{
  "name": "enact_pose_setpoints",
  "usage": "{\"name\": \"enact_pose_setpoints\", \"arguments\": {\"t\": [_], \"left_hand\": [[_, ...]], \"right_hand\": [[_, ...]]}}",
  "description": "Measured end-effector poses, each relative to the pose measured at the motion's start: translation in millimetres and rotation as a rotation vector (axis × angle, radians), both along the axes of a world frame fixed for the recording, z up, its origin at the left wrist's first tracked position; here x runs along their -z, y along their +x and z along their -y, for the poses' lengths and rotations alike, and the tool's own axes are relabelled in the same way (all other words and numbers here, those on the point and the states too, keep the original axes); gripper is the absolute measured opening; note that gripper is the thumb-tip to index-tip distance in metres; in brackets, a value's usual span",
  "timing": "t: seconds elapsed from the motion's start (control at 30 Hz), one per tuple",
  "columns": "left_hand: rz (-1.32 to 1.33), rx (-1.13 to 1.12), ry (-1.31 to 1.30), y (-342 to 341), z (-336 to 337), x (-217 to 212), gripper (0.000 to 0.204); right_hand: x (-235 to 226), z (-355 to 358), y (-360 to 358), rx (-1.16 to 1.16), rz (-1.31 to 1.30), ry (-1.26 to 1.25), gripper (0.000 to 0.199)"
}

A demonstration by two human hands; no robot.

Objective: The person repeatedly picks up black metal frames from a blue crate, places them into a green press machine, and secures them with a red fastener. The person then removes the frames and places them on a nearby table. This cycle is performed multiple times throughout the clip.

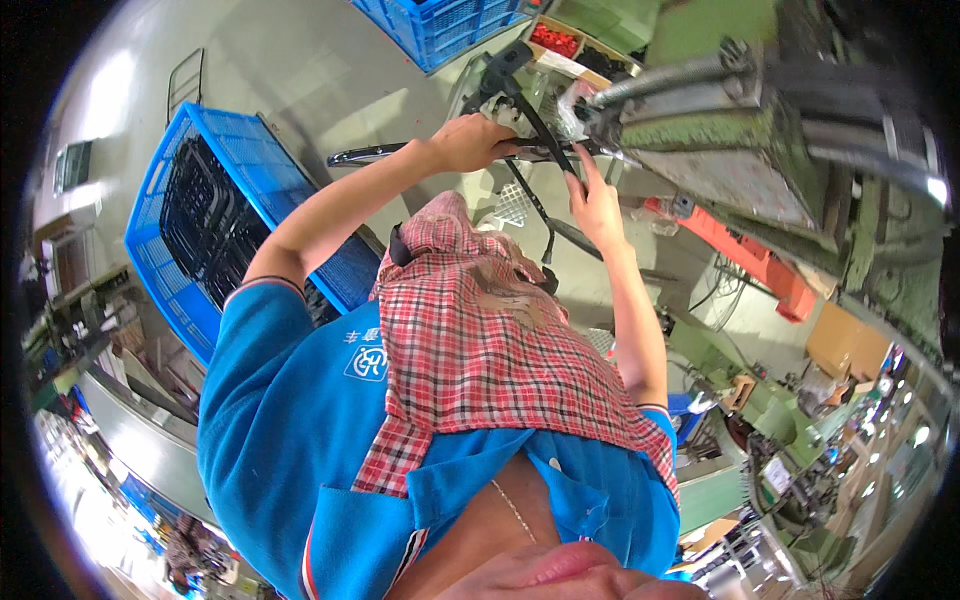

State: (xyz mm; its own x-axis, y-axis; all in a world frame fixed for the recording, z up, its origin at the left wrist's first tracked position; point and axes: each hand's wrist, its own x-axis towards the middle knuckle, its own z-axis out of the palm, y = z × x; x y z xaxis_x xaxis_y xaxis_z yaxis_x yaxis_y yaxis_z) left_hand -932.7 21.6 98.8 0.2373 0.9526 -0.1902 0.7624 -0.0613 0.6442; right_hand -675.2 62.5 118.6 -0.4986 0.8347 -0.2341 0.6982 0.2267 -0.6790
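Ahead of me is a black tubular metal frame (375,154) with bent bars and a black plastic joint (508,62) at its far end. My left hand (472,143) is closed around one of its bars, left of the green machine. My right hand (597,205) is at the frame's right side, thumb and fingers against a slanting black bar, index finger pointing up toward the machine head. A thinner black rod (532,200) hangs down between my hands. The spot where the frame meets the green machine (720,165) is partly hidden by my fingers.
On the left stands a blue plastic crate (190,305) holding several black bent tube frames (205,215). Another blue crate (440,30) is at the top. Beyond the machine lies a tray of small red parts (553,40). An orange-red beam (745,258) and a cardboard box (845,342) are to the right.
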Motion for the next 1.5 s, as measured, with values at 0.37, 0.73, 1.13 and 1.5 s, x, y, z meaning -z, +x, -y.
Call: {"name": "enact_pose_setpoints", "arguments": {"t": [0.37,0.73,1.13,1.5], "left_hand": [[-0.227,0.147,0.236,4.6,-193.7,2.2,0.018],[-0.542,0.394,0.288,67.4,-281.4,49.8,0.019],[-0.561,0.392,0.287,59.7,-275.8,47.9,0.019],[-0.582,0.351,0.34,53.2,-265.8,49.3,0.021]], "right_hand": [[11.8,1.6,8.5,-0.15,0.073,0.249,0.061],[25.4,6.1,8.4,-0.115,0.088,0.37,0.057],[21.1,4.7,8.5,-0.086,0.099,0.182,0.059],[18.7,2.4,8.7,-0.08,0.098,0.08,0.06]]}}
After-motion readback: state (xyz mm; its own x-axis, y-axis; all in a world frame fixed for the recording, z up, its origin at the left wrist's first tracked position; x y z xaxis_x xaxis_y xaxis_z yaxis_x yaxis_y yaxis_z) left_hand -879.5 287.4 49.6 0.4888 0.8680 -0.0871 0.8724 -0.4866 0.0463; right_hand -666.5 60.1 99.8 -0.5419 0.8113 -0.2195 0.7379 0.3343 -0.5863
